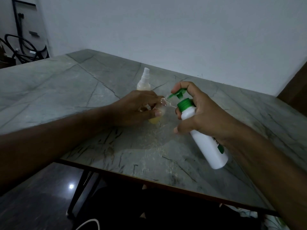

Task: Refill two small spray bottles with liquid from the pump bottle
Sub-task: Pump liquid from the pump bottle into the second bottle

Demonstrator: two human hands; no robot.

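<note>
My right hand (pixel 201 112) grips a white pump bottle (pixel 206 140) with a green pump head (pixel 180 98), tilted toward the left, forefinger on the pump top. Its nozzle touches the open mouth of a small clear spray bottle (pixel 156 119) with yellowish liquid, standing on the table. My left hand (pixel 137 107) is wrapped around that small bottle and hides most of it. A second small spray bottle (pixel 144 80), with its white sprayer cap on, stands upright just behind my left hand.
The grey marble-patterned table (pixel 116 146) has its near edge running diagonally below my arms. A white wall stands behind it. Black cables and a frame sit at far left (pixel 21 45). A brown panel (pixel 297 87) rises at the right edge.
</note>
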